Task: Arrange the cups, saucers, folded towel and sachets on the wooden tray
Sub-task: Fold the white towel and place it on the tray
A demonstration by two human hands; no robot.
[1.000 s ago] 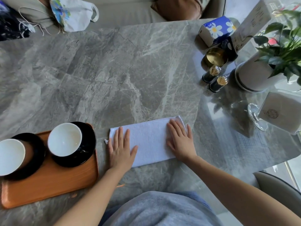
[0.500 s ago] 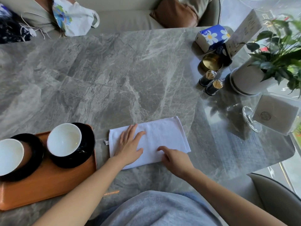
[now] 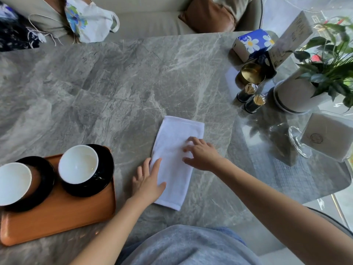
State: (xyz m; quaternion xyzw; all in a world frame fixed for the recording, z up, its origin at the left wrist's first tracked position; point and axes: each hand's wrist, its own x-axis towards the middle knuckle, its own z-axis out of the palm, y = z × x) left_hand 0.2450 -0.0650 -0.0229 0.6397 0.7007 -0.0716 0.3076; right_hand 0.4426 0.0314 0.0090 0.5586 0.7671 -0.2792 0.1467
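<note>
A folded white towel (image 3: 176,148) lies lengthwise on the grey marble table, pointing away from me. My left hand (image 3: 148,180) lies flat on its near left edge. My right hand (image 3: 200,153) rests on its right side with fingers spread. At the left, a wooden tray (image 3: 63,217) carries two white cups on black saucers: one cup (image 3: 78,164) on its saucer (image 3: 107,169) at the tray's far right, the other cup (image 3: 13,183) on its saucer (image 3: 45,175) at the left edge. I see no sachets.
At the far right stand a potted plant (image 3: 298,94), a brass cup (image 3: 250,73), two small dark shakers (image 3: 250,98), a blue tissue box (image 3: 252,43), a card stand (image 3: 292,37) and a glass napkin holder (image 3: 328,136). A sofa with bags runs behind the table.
The towel has turned from lying crosswise to lying lengthwise. My left hand has shifted to its near left edge and my right hand has moved onto its right side.
</note>
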